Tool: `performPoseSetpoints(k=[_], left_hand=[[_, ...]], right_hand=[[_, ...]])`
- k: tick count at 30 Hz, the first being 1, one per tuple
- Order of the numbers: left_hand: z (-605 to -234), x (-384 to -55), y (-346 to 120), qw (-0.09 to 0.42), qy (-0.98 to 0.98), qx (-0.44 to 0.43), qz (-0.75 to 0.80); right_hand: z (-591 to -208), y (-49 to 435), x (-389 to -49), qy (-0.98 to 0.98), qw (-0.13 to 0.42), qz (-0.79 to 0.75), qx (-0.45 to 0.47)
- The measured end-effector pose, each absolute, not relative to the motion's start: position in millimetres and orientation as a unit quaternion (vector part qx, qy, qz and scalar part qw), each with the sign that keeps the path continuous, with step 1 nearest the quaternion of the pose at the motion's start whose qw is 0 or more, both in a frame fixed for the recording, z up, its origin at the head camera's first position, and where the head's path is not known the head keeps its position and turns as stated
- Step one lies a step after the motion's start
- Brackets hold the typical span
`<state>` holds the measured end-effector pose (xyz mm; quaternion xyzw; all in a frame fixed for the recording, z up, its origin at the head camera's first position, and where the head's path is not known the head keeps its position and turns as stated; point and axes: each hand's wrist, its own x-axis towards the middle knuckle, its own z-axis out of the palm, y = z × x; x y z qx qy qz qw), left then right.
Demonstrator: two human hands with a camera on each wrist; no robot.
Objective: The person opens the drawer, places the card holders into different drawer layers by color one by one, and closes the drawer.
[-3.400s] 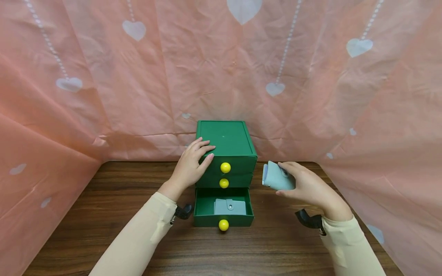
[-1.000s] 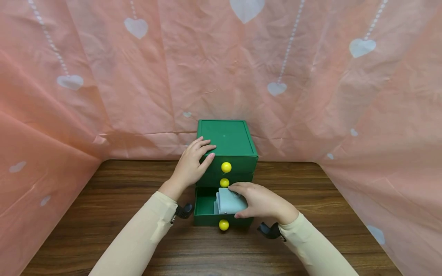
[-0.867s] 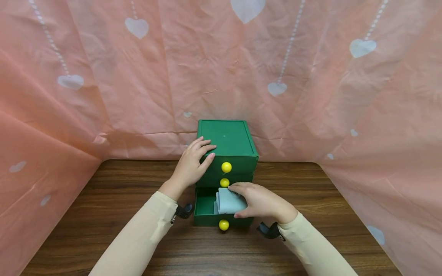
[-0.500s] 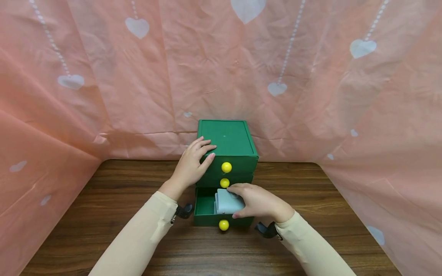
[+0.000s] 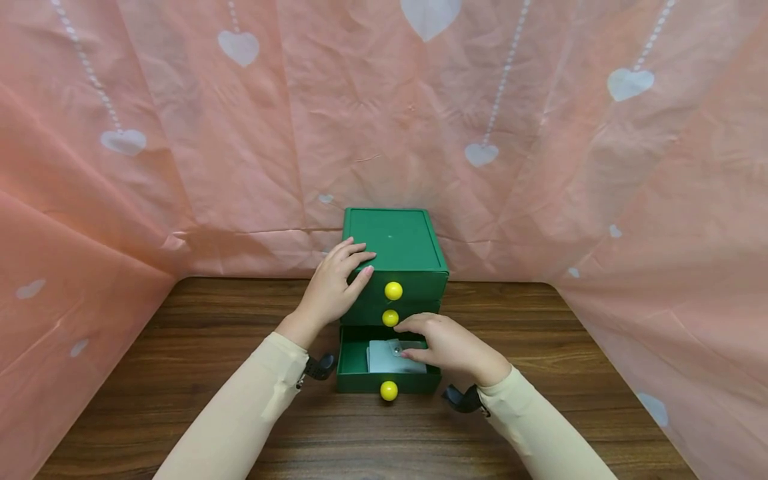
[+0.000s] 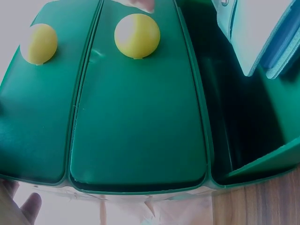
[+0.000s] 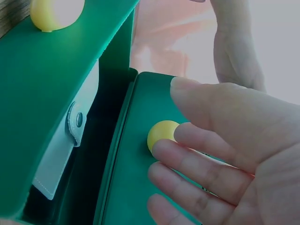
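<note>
A light blue card holder with a snap strap lies in the pulled-out bottom drawer of a small green drawer cabinet. Blue inner sleeves show at its edge in the left wrist view. My right hand hovers over the drawer's right side, fingers relaxed and holding nothing; the right wrist view shows the palm apart from the card holder. My left hand rests on the cabinet's top left edge, fingers spread. Another card holder beneath is mostly hidden.
Yellow round knobs stick out from the drawer fronts; the upper two drawers are closed. The cabinet stands on a dark wooden table. A pink curtain with white hearts hangs behind and at both sides.
My right hand carried the card holder from the right into the bottom drawer, then let go and lifted slightly. The card holder now lies flat. My left hand stayed on the cabinet.
</note>
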<state>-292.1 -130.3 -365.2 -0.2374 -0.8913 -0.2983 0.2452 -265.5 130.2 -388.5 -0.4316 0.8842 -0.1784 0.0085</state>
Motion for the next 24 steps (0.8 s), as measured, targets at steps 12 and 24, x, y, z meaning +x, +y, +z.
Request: performPoseSetpoints(k=[12,24], left_hand=[[-365,-292,-130,0.243,-0.893,-0.234,-0.298],[-366,-292,-130,0.246,-0.891,-0.236,-0.301]], right_hand=[[-382,132,-261,0.886,0.005,-0.185,-0.425],[-376,135,-254,0.881,-0.012,-0.187,-0.435]])
